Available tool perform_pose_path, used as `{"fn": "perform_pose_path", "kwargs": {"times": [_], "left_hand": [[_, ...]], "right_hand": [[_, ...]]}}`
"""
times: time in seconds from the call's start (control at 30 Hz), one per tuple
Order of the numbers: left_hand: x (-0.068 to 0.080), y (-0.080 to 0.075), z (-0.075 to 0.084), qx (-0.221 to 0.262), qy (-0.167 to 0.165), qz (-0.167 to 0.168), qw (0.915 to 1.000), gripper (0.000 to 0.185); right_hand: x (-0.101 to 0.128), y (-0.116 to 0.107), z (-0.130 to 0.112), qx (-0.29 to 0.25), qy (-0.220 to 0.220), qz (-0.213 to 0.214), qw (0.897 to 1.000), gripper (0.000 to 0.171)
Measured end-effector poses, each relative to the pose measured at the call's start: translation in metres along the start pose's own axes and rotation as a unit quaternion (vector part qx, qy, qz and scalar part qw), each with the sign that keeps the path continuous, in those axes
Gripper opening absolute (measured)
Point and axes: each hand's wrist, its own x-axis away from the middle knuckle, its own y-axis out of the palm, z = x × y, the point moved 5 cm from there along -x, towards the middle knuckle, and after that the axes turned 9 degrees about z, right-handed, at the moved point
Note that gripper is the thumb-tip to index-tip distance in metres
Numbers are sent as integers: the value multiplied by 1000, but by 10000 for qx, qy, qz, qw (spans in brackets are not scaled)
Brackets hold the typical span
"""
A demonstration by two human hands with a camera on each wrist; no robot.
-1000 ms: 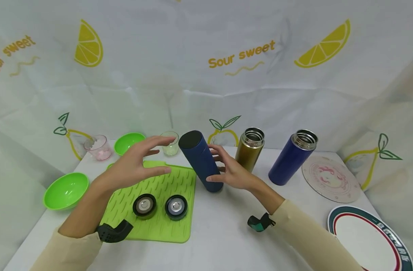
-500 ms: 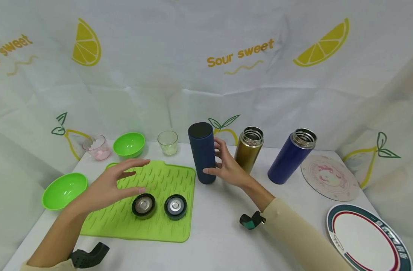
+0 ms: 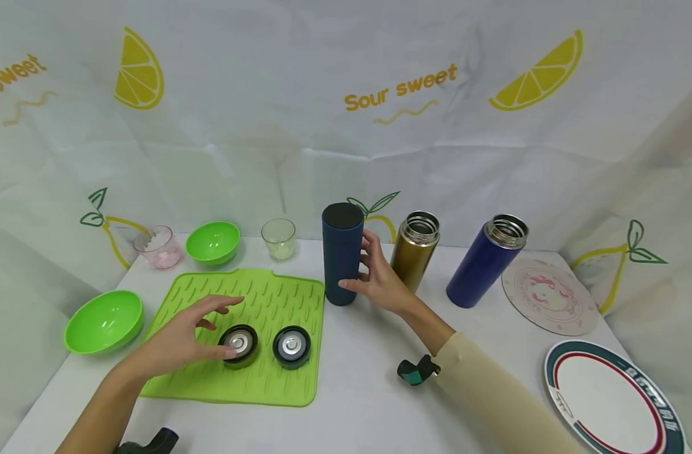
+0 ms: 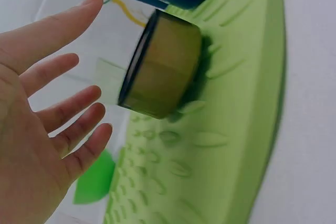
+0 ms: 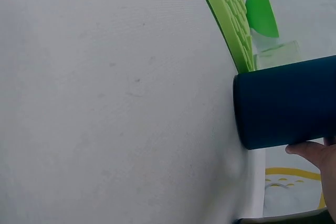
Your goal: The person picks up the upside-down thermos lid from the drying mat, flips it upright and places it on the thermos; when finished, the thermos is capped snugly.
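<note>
on my head feed, the right hand (image 3: 382, 280) has its grip curled round the matte dark-blue cylindrical bottle (image 3: 341, 268), thumb on the near side, fingers along the right side. the bottle stands upright on the white surface (image 3: 369, 378), just beside the right edge of the lime-green textured mat (image 3: 278, 388). i read the left hand (image 3: 178, 340) as having its grip spread, thumb and fingers apart, above the mat. on the head feed its thumb tip overlaps the round brown-gold lid with a black rim (image 3: 245, 350); my left wrist feed shows a gap between them. to the right of that lid lies the round dark lid with a silvery centre (image 3: 292, 353), also on the mat. right of the gripped bottle i log the gold metal bottle with a threaded steel neck (image 3: 411, 258), near the right wrist, then the glossy blue bottle with a threaded steel neck (image 3: 482, 265). behind the mat: the small bright-green bowl (image 3: 212, 258) and the clear greenish glass (image 3: 279, 243).
</note>
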Motion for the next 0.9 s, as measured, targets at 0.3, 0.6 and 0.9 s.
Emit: {"fn": "perform_pose_path", "kwargs": {"times": [0.3, 0.6, 0.9], "left_hand": [[1, 22, -21, 151, -72, -210, 9996, 93], [2, 27, -25, 203, -48, -348, 9992, 83], [3, 25, -28, 222, -173, -507, 9983, 77]], "right_hand": [[3, -1, 1, -15, 61, -3, 10000, 104], [5, -1, 0, 58, 61, 38, 10000, 103], [7, -1, -1, 192, 139, 132, 9996, 102]]}}
